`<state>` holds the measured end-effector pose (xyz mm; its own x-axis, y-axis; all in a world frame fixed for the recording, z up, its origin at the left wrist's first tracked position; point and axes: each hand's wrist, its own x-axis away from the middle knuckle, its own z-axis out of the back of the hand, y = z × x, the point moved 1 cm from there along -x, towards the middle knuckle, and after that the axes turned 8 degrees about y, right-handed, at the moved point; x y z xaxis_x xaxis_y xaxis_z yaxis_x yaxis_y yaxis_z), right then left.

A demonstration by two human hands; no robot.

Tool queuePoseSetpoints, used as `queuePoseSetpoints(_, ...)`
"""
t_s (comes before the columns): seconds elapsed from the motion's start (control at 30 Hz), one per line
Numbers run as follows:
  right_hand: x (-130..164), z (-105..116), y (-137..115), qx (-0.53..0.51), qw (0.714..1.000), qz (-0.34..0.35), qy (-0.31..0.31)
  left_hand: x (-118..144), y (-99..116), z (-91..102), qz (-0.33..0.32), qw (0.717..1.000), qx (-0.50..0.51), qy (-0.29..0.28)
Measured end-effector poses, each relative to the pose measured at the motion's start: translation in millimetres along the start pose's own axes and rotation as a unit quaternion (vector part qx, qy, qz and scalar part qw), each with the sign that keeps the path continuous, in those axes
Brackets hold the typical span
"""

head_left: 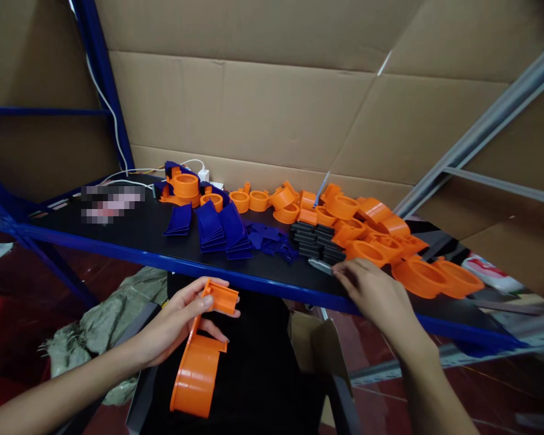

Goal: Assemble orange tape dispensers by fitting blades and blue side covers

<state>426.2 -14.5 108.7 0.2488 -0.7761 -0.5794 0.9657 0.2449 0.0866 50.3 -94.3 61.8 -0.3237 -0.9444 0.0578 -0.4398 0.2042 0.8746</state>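
Your left hand (179,320) has its grip closed around an orange moulded plastic housing (199,362), held below the front edge of the black bench with the blue rim (131,232). Its long axis runs nearly vertical: round cup end down, rectangular clip end up by your fingertips. Your right hand (374,293) rests on the bench edge, fingers loosely spread, touching a small grey metal piece (320,266) beside the stack of black flat plastic parts (315,238). No readable writing; one label is blurred.

Two bare forearms come in from the near edge, one at the left, one at the right. Neither carries a sleeve, watch, band or glove. The left hand (176,323) and the right hand (374,293) are uncovered, with short, plain, unpainted fingernails.
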Motion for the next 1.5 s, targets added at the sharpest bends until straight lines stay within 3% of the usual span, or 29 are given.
queuePoseSetpoints(0.33, 6, -6, 21, -0.043, 0.998, 0.007, -0.034, 0, -2, 1.0, 0.021, 1.0, 0.003, 0.006)
queuePoseSetpoints(0.77, 11, -5, 24, -0.04, 0.999, -0.015, 0.032, -1, -1, -2.4, 0.018, 1.0, -0.018, 0.005)
queuePoseSetpoints(1.07, 1, -5, 32, -0.117, 0.993, -0.035, 0.005, 0, 1, -4.6, 0.03, 0.999, -0.028, 0.011)
queuePoseSetpoints(1.17, 0, 3, 34, -0.141, 0.988, -0.053, 0.028, -2, 0, -4.4, 0.033, 0.999, -0.024, 0.007)
queuePoseSetpoints(1.3, 3, 20, 7, -0.239, 0.966, -0.076, 0.066, -3, -5, -5.2, 0.019, 1.0, -0.017, 0.0)
queuePoseSetpoints(1.37, 5, 28, -22, -0.329, 0.941, -0.072, 0.023, -3, -8, -6.2, 0.014, 1.0, -0.014, -0.003)
queuePoseSetpoints(1.5, 9, 36, -87, -0.454, 0.882, -0.035, -0.123, -4, -12, -8.3, 0.023, 1.0, -0.006, -0.009)
